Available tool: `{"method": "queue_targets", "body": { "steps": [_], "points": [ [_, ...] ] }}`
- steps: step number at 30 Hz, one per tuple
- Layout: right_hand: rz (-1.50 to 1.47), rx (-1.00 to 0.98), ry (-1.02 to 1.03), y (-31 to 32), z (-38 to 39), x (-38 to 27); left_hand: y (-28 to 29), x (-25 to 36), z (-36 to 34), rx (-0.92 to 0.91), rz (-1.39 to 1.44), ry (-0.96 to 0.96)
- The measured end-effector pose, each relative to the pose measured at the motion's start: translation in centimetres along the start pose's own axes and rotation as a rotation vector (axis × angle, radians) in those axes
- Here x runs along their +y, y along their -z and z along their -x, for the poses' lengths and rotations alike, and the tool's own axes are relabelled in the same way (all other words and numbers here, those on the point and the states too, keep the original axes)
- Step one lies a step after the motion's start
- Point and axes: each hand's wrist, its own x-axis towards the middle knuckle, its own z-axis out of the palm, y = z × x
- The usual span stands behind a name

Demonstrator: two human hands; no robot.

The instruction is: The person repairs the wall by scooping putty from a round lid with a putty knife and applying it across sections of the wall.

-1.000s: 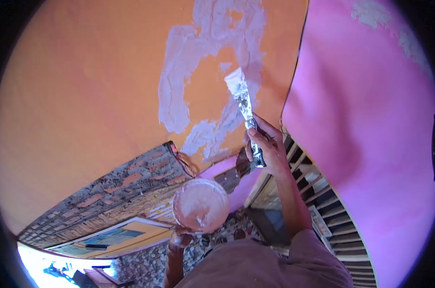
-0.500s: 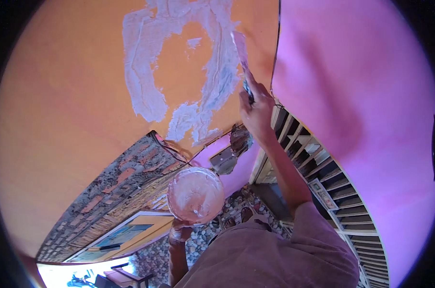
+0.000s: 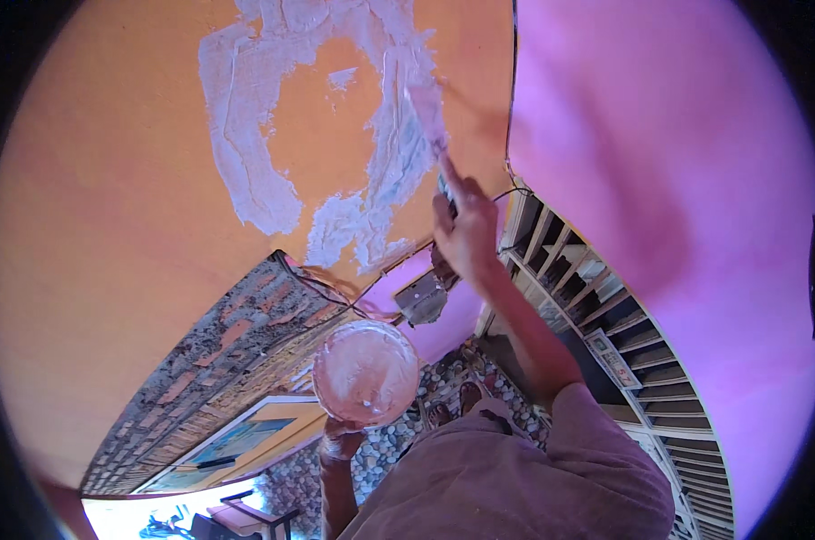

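Note:
My right hand (image 3: pixel 470 229) is closed round the handle of a putty knife (image 3: pixel 427 112), one finger stretched along it toward the blade. That wide blade lies over the right-hand band of pale putty (image 3: pixel 262 184) smeared in a rough ring on the orange wall (image 3: pixel 138 171). Bare orange paint shows inside the ring. Lower down, my left hand (image 3: pixel 343 436) holds a round tub (image 3: pixel 366 373) of whitish putty from beneath, its open top facing up. Most of the left fingers are hidden under the tub.
Exposed brickwork (image 3: pixel 219 351) borders the orange wall below, with a cable along its corner. A pink wall (image 3: pixel 668 171) and a slatted opening (image 3: pixel 605 315) stand to the right. Underfoot is a pebbled floor (image 3: pixel 291 490); a chair (image 3: pixel 246 517) sits at the lower left.
My right hand and the putty knife have moved down and left, bringing the blade over the putty band. The left hand still holds the tub in nearly the same place.

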Motion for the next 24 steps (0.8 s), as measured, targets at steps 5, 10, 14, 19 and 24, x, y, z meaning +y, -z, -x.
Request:
{"method": "queue_targets", "body": {
  "steps": [5,10,14,19,24],
  "points": [
    [-0.035,0.037,0.015,1.4,-5.3,-1.2,0.7,-0.9,-0.4,0.035,-0.005,-0.011],
    [0.105,-0.2,-0.095,0.7,-2.8,-3.0,0.0,-0.9,-0.3,-0.007,0.028,0.023],
    [0.061,-0.349,-0.163,0.7,1.9,-2.3,-0.5,-0.6,-0.6,-0.006,-0.062,0.02],
    [0.093,-0.059,-0.02,2.8,-2.0,-1.3,-1.1,-0.6,-0.5,0.058,-0.009,0.005],
    [-0.096,-0.087,-0.173,1.4,-5.1,-0.2,-1.7,-0.5,-0.8,0.018,-0.031,-0.001]
  ]
}}
